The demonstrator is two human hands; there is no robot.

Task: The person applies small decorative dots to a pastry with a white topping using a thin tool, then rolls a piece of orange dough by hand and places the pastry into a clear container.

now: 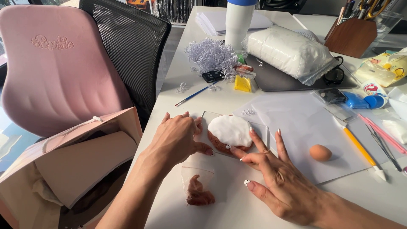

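Both hands down on the white table (199,55), working a round brown disc topped w/ a white layer (229,132). Disc sits on a clear sheet (261,131), centre-front of the table, right betw. the two hands. Left hand (178,138) lies flat, fingers spread, palm down, thumb tip touching the disc's left-lower edge, gripping nothing. Right hand (277,180) also open, fingers splayed; index tip touches the disc's right side, thumb tip at its lower rim, no grasp. Just below the left hand: small clear bag w/ brown clay (198,191). Right of the right hand, a tan egg-shaped lump (320,152) on white paper (305,127), apart from the fingers. Yellow-handled tool (360,148) beside it. Further back: blue brush (193,95), yellow bit in a bag (243,83), shredded white paper (212,55). Pink chair (55,68) off to the left.
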